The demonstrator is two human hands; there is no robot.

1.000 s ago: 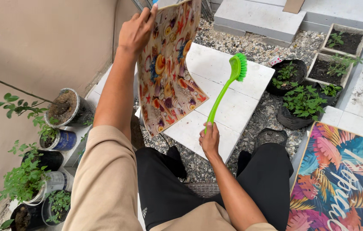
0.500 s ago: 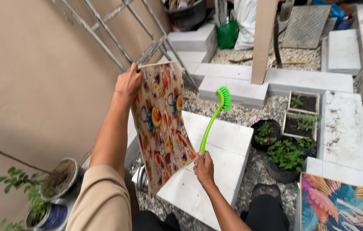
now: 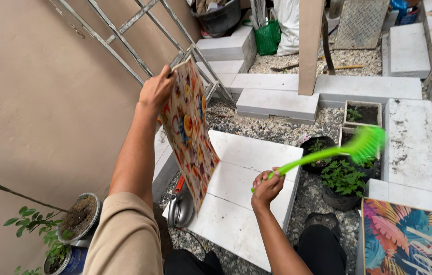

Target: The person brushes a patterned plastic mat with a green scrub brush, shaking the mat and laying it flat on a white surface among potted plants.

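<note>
My left hand point(image 3: 157, 90) grips the top edge of a colourful patterned mat point(image 3: 187, 133) and holds it hanging upright above a white slab point(image 3: 246, 193). My right hand point(image 3: 267, 187) is closed on the handle of a bright green long-handled brush point(image 3: 338, 152). The brush points out to the right, its bristle head blurred over the potted plants, well clear of the mat.
A metal object with a red handle point(image 3: 180, 206) lies by the slab's left edge. Potted plants point(image 3: 346, 183) stand right of the slab, more pots point(image 3: 81, 216) at lower left. A tropical-print mat point(image 3: 409, 239) lies at lower right. Gravel, grey blocks point(image 3: 277, 102) and a metal frame point(image 3: 139, 46) lie beyond.
The brush has swung from upright beside the mat down and out to the right. My left hand has turned the mat more edge-on. The view has dropped slightly.
</note>
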